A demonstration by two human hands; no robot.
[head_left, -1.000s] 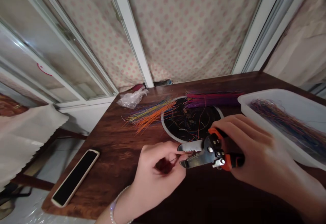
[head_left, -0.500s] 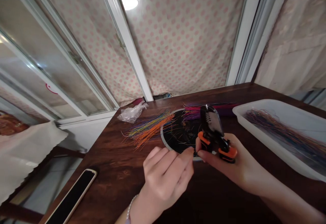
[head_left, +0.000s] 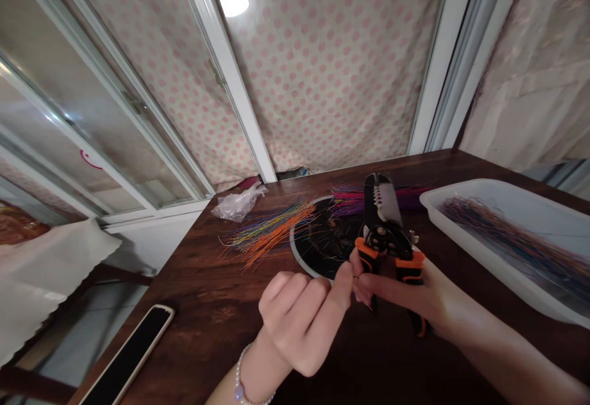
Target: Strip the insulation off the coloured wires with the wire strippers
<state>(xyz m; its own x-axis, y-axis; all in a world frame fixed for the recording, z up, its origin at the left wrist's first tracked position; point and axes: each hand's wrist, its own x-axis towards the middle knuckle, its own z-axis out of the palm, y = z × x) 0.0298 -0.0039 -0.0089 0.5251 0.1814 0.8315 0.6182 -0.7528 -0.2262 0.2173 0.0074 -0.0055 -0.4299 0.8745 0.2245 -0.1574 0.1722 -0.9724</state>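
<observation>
The wire stripper (head_left: 382,220) stands nose-up above the table (head_left: 207,282), near the black disc (head_left: 318,242). It is rigid steel, weighty I judge, and best gripped by its 2 orange-collared handles, where the right hand (head_left: 405,297) clasps it. The left hand (head_left: 302,319) curls, fingertips pinched together; on what, I cannot tell.

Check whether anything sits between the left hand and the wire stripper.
Nothing visible does. The left hand meets the fingertips of the right hand, just beside the orange handles of the wire stripper held there.
</observation>
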